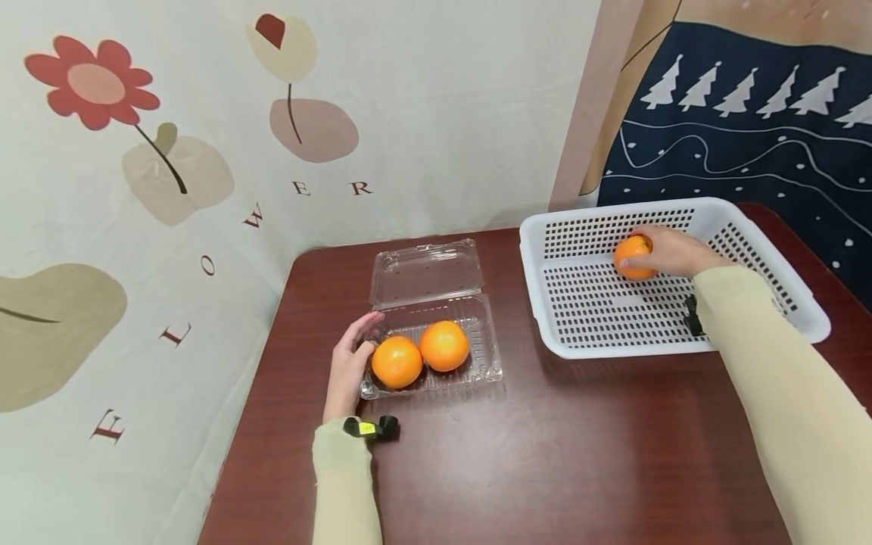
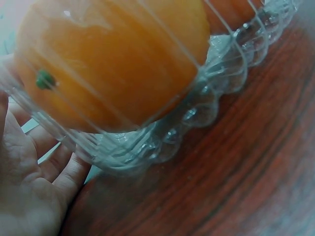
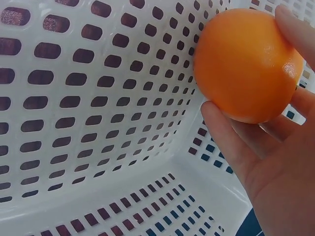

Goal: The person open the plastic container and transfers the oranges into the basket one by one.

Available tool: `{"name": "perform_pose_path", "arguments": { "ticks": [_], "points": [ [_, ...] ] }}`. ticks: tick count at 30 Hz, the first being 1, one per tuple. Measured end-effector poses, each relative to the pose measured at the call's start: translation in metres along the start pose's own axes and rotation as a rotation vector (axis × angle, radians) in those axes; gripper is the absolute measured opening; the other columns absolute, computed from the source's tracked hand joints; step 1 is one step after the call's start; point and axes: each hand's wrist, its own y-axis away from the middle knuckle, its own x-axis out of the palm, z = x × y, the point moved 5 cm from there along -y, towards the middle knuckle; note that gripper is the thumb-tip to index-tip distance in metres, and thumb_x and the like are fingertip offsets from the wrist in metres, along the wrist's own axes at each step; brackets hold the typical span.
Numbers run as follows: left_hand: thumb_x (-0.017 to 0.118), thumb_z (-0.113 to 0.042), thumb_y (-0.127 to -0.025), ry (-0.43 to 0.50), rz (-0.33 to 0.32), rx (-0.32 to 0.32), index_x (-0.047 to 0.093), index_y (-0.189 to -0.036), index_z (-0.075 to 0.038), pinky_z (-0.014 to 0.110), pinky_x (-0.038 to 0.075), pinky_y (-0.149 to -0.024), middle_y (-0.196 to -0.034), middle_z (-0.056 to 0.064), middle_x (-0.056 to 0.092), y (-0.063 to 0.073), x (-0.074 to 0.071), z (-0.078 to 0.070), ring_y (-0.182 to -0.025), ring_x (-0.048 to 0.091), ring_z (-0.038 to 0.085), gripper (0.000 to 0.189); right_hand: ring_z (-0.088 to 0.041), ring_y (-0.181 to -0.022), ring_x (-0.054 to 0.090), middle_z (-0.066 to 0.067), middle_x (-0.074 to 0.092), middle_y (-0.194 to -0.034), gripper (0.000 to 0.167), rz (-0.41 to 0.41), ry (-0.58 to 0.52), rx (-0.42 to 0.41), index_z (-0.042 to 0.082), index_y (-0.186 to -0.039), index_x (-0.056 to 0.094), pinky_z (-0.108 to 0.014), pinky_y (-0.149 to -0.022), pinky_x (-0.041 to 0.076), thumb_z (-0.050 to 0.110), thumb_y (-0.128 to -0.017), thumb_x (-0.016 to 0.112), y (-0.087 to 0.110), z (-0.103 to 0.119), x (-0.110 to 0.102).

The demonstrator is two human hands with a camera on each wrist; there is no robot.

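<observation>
1. One orange (image 1: pixel 633 256) sits in the right hand (image 1: pixel 671 252), fingers and thumb curled round it, low inside the white basket (image 1: pixel 763 219) near its far wall, at about two o'clock on the table (image 1: pixel 545 454). From the right wrist view the grip is on the fruit's sides and underside only; I judge that a smooth, round skin like this could slip from such a light hold and roll across the perforated floor.
2. Two more oranges (image 1: pixel 397 362) (image 1: pixel 444 346) lie side by side in the clear clamshell box (image 1: pixel 477 322), near the table's centre, lid open and leaning back toward twelve o'clock.
3. The left hand (image 1: pixel 349 363) rests open against the box's nine o'clock edge, fingers nearly straight along its wall. The thin plastic looks flimsy; if that hand lets go or presses hard, the box could skid or buckle, and the fruit could tip out.
4. The held orange looks bright, glossy and even in colour, unblemished where it shows, and roughly matches the other two in size.
</observation>
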Motion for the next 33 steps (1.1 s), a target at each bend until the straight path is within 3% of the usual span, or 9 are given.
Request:
{"name": "perform_pose_path", "arguments": {
  "ticks": [8, 15, 19, 28, 33],
  "points": [
    [0.042, 0.004, -0.086, 0.017, 0.0, 0.009, 0.05, -0.126, -0.012, 0.029, 0.037, -0.09, -0.125, 0.007, 0.051, -0.002, -0.001, 0.002, -0.112, 0.044, 0.027, 0.044, -0.041, -0.1, 0.038, -0.027, 0.038, -0.121, 0.082, 0.005, 0.008, -0.022, 0.0, -0.135, 0.025, -0.062, -0.086, 0.03, 0.054, -0.08, 0.054, 0.002, 0.002, -0.001],
    [0.042, 0.0, -0.088, -0.001, -0.013, -0.01, 0.052, -0.125, -0.023, 0.033, 0.036, -0.092, -0.124, -0.003, 0.053, -0.007, -0.004, 0.022, -0.111, 0.045, 0.018, 0.044, -0.041, -0.103, 0.034, -0.029, 0.033, -0.125, 0.078, 0.032, 0.014, -0.052, -0.003, -0.136, 0.024, -0.061, -0.087, 0.029, 0.046, -0.083, 0.054, 0.004, 0.008, -0.001],
    [0.043, -0.001, -0.088, -0.002, -0.018, -0.005, 0.052, -0.124, -0.024, 0.034, 0.036, -0.093, -0.123, -0.004, 0.053, -0.007, -0.004, 0.026, -0.11, 0.045, 0.016, 0.044, -0.041, -0.104, 0.032, -0.03, 0.03, -0.127, 0.077, 0.057, 0.02, -0.064, -0.004, -0.136, 0.024, -0.06, -0.086, 0.03, 0.042, -0.083, 0.055, 0.006, 0.011, 0.0],
    [0.043, 0.001, -0.088, 0.027, -0.002, -0.01, 0.051, -0.126, -0.019, 0.029, 0.036, -0.091, -0.125, 0.001, 0.052, -0.007, -0.004, 0.022, -0.112, 0.044, 0.022, 0.044, -0.04, -0.102, 0.035, -0.029, 0.033, -0.125, 0.082, 0.054, 0.011, -0.065, -0.002, -0.136, 0.025, -0.057, -0.083, 0.034, 0.043, -0.078, 0.062, 0.006, 0.01, 0.0],
    [0.042, 0.002, -0.088, 0.035, 0.001, -0.013, 0.051, -0.126, -0.015, 0.029, 0.037, -0.091, -0.126, 0.005, 0.051, -0.003, -0.001, 0.01, -0.112, 0.043, 0.026, 0.043, -0.039, -0.1, 0.038, -0.028, 0.038, -0.122, 0.081, 0.044, 0.003, -0.087, -0.003, -0.134, 0.028, -0.054, -0.083, 0.036, 0.04, -0.077, 0.066, 0.003, 0.008, 0.0]
  ]
}}
